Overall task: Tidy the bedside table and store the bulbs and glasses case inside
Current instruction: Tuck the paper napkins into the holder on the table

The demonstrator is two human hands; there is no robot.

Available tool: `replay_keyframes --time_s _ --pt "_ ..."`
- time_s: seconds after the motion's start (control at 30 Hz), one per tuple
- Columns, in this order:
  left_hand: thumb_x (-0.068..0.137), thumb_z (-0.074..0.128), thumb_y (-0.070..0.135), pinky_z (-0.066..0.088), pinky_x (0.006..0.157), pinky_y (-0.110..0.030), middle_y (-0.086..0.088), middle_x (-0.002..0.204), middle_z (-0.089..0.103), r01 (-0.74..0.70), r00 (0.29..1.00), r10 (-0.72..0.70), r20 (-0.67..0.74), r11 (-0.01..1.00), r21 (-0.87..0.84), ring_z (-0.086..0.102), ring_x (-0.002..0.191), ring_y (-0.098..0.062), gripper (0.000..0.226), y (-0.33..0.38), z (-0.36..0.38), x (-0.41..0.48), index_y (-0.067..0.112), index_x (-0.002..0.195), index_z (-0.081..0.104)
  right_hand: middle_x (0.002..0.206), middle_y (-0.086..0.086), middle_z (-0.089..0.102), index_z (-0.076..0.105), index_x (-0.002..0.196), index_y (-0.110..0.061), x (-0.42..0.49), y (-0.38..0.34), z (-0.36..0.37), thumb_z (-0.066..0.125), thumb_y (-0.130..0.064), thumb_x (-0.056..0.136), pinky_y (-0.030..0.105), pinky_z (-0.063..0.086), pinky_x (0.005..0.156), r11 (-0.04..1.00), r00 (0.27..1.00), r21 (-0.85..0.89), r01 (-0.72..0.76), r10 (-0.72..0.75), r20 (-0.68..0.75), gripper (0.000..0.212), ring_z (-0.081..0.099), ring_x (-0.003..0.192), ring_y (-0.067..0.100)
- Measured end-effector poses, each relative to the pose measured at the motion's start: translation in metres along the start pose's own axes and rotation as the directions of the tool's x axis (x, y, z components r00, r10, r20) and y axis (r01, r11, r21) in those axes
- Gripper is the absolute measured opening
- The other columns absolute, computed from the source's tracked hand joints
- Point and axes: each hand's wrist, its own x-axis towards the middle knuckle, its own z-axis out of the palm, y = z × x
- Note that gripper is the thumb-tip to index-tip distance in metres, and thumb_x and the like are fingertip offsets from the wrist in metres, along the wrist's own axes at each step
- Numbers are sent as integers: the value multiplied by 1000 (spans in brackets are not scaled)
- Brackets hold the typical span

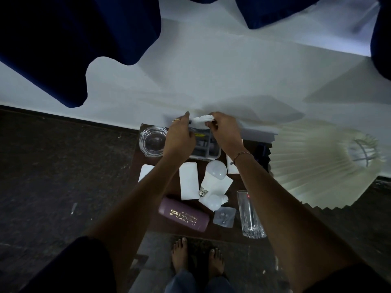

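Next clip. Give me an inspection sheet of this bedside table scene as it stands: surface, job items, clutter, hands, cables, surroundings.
Surface: dark brown bedside table, crowded.
Job's things: large white bulb lying over white paper; smaller white bulb beside it; mauve glasses case with gold lettering at front.
Clutter: clear glass ashtray, grey compartment tray, cut-glass tumbler, small clear plastic pouch, white paper sheets.
Hands: left hand and right hand together holding a crumpled white object above the tray.
Cables: nothing seen.
Surroundings: pleated cream lampshade, white wall, dark floor.

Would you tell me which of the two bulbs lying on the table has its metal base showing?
The larger bulb, farther from the person; the smaller bulb beside it shows no metal.
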Motion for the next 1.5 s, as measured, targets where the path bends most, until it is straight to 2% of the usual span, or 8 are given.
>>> replay_keyframes --time_s 0.27,0.43,0.6,0.73,1.0,1.13,1.3,1.5 --pt "88 45 0 46 96 -42 -23 115 63 14 999 -15 -35 1000 -7 58 108 -36 39 -5 0 -1 -1 126 52 113 9 63 64 111 -10 -2 -1 -5 58 6 85 12 44 87 992 999 122 -36 34 17 31 56 95 9" --pt "86 41 -1 48 74 -34 -16 100 68 27 983 -45 -180 995 -100 63 89 -30 35 -7 0 -15 8 113 62 113 10 61 62 113 -8 -23 -1 -15 54 3 87 18 49 88 990 987 143 21 3 -162 29 55 95 9" --pt "87 46 0 42 67 -19 -7 95 69 91 951 -155 -268 968 -234 59 79 -12 31 -15 8 -47 8 111 63 105 9 61 63 105 -6 -70 3 -9 53 -3 92 0 43 75 977 957 213 12 51 -287 17 55 87 5" --pt "88 49 3 44 64 -27 -9 87 66 163 951 -214 -223 960 -227 59 76 -20 20 -27 21 -72 8 101 63 104 2 61 65 104 -9 -110 9 1 53 -2 92 4 46 77 954 935 294 -60 156 -317 18 55 85 -6" --pt "92 43 6 39 95 -32 -16 123 62 518 849 -528 12 829 -208 53 117 -32 33 -57 41 -98 4 120 59 112 6 66 63 114 -9 -153 -5 58 45 0 93 14 47 87 915 972 356 -189 226 -64 28 61 99 9" --pt "93 41 10 38 97 -34 -16 130 57 605 796 -588 145 762 -230 49 121 -32 37 -65 47 -98 7 129 51 128 10 60 53 128 -5 -146 -10 80 39 -1 95 11 37 95 891 953 337 -304 285 105 36 56 117 18" --pt "92 39 10 36 85 -28 -14 131 56 670 741 -631 231 669 -322 51 118 -31 42 -64 48 -91 11 134 46 132 20 54 40 138 -2 -131 -12 96 34 -2 96 34 41 99 858 905 298 -417 362 225 42 54 115 34" --pt "90 42 14 48 96 -41 -17 124 58 727 679 -652 338 530 -437 57 111 -31 45 -57 45 -81 10 134 43 121 22 60 43 134 2 -125 -12 104 32 -2 97 20 39 81 849 892 288 -442 383 241 39 58 107 31"
